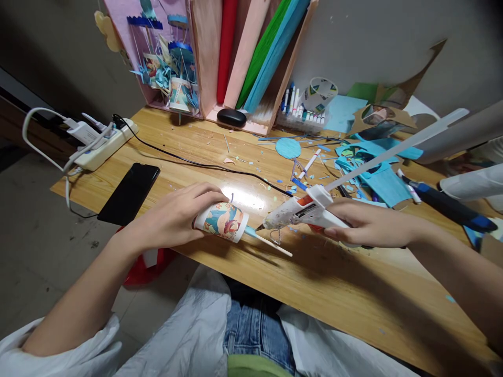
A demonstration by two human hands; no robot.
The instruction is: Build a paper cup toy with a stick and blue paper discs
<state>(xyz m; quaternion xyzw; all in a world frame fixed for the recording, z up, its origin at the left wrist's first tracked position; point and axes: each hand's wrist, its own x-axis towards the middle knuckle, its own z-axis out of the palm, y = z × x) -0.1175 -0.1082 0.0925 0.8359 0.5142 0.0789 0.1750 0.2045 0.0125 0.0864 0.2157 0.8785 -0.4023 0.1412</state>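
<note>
My left hand is wrapped round a patterned paper cup, tipped on its side above the table. A thin wooden stick sticks out of the cup's right end, with light blue paper around its base. My right hand grips a white hot glue gun, and a long clear glue stick juts from its back. The gun's nozzle is at the blue paper by the stick; whether it touches I cannot tell. A black cord runs left across the table from near the gun.
A black phone lies by the left edge, near a white power strip. Behind stands a wooden shelf with rolled coloured paper and finished cup ornaments. Blue paper scraps, markers and a blue-black tool handle lie right.
</note>
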